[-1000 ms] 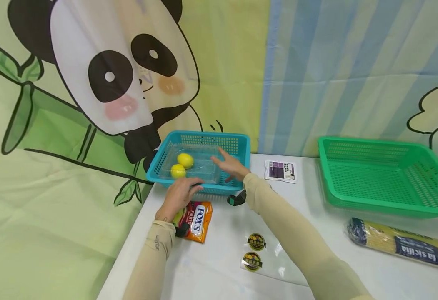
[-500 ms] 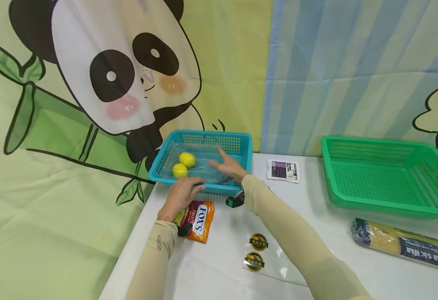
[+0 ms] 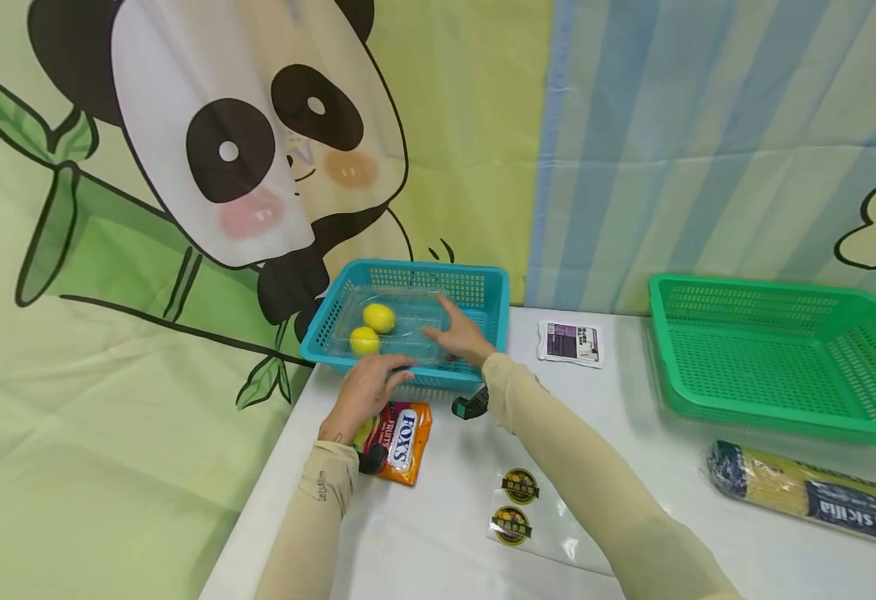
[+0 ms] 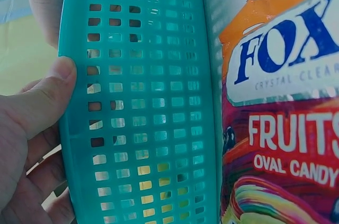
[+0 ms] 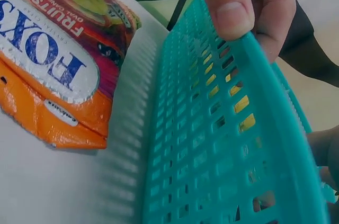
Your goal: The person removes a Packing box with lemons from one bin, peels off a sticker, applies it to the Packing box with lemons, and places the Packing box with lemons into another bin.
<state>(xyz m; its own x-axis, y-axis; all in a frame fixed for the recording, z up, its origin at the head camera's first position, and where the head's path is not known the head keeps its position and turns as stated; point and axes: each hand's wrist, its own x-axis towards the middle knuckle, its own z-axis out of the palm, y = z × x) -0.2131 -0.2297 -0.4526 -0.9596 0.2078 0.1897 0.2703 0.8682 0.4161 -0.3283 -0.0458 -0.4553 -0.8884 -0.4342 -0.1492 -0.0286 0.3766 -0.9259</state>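
Observation:
A blue basket (image 3: pixel 493 312) stands at the back left of the table. Inside it lies a clear plastic box (image 3: pixel 411 315) with two lemons (image 3: pixel 379 318), seen through the plastic. My left hand (image 3: pixel 365 390) is at the front rim; in the left wrist view its thumb (image 4: pixel 64 69) presses the rim while its fingers lie on the inner side. Over the basket's right part, my right hand (image 3: pixel 462 335) reaches in with thumb and forefinger spread apart at the box's right end. Its lower fingers are partly hidden. Just in front lies a FOX'S candy bag (image 3: pixel 405 442), beneath the left wrist.
To the right stands a green basket (image 3: pixel 783 354). A small white and purple packet (image 3: pixel 570 342) lies between the baskets. Nearer are a pack of spaghetti (image 3: pixel 813 492) and a clear sheet with two round stickers (image 3: pixel 513 525), partly under the right forearm. A panda curtain hangs behind.
The whole scene shifts slightly to the right in the head view. Both hands keep nearly the same places at the basket, and the box and lemons stay as they were.

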